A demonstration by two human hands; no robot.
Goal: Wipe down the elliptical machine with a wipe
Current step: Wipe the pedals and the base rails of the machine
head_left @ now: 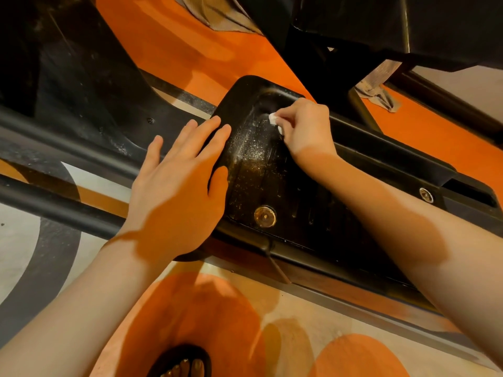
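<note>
The black foot pedal (pixel 266 170) of the elliptical machine lies across the middle of the view, dusty and speckled, with a brass-coloured bolt (pixel 264 216) near its near edge. My right hand (pixel 306 129) is closed on a small white wipe (pixel 273 118), pressing it into the pedal's far toe end. My left hand (pixel 179 183) lies flat with fingers spread on the pedal's left rim, holding nothing.
Two black rails (pixel 62 164) run to the left under my left hand. The machine's black body (pixel 68 63) rises at top left, another black part (pixel 408 25) at top right. Orange, grey and cream patterned floor (pixel 190 50) surrounds it. My sandalled foot (pixel 182 363) shows at the bottom.
</note>
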